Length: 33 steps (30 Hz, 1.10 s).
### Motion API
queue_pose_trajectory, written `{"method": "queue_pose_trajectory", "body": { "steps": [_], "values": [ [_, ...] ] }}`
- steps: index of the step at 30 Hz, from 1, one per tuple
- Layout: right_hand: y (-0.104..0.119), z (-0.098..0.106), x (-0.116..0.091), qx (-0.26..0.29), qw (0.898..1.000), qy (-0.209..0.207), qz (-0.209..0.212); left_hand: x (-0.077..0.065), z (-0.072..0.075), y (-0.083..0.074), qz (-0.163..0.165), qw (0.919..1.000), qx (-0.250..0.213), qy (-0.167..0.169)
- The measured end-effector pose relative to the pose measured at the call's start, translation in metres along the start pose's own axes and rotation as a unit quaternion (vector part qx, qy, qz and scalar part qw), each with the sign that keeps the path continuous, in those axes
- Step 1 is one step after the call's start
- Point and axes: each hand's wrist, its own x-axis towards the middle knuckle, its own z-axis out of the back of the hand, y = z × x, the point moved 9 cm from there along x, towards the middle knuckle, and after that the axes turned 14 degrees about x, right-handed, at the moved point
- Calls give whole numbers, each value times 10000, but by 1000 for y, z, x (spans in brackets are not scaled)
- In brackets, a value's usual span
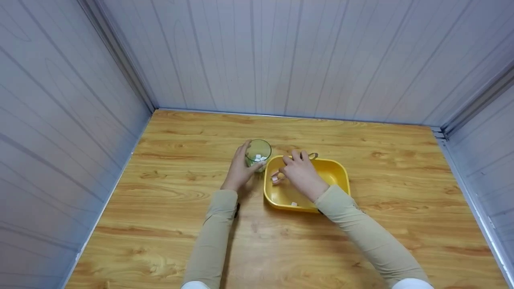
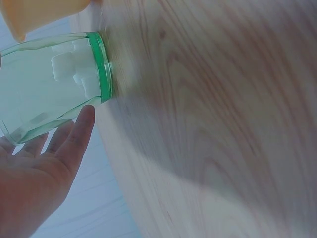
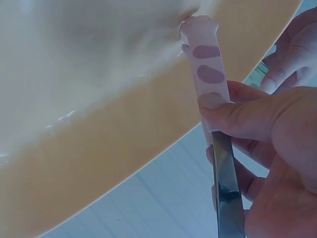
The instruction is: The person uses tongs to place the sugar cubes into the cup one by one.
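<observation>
My left hand point(image 1: 239, 168) holds a clear green-tinted glass point(image 1: 258, 149), fingers along its left side and thumb across the near side. Several white cubes point(image 2: 67, 65) lie at the bottom of the glass, which stands upright on the table. My right hand point(image 1: 302, 176) pinches small tongs point(image 3: 210, 74) with a metal handle and pink, paw-shaped tips. The tips are inside a yellow basin point(image 1: 347, 180), near its left wall, and a white cube point(image 1: 274, 178) shows at them in the head view. Another white cube point(image 1: 294, 204) lies by the basin's near wall.
The basin stands just right of the glass on a wood-grain table point(image 1: 160, 208). Pale panelled walls point(image 1: 273, 60) enclose the table at the back and on both sides.
</observation>
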Motion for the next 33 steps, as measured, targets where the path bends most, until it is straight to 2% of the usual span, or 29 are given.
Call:
{"method": "queue_pose_trajectory", "body": {
  "steps": [5,25,33],
  "values": [
    [0,0,-1,16,10000,6,-16,0,0,0,-69,10000,-56,-15],
    [-2,-1,-3,15,10000,-44,-66,1,0,0,4,10000,-72,-25],
    [-2,-1,-3,180,9998,-51,-94,2,0,2,15,10000,-83,-1]
  ]
}}
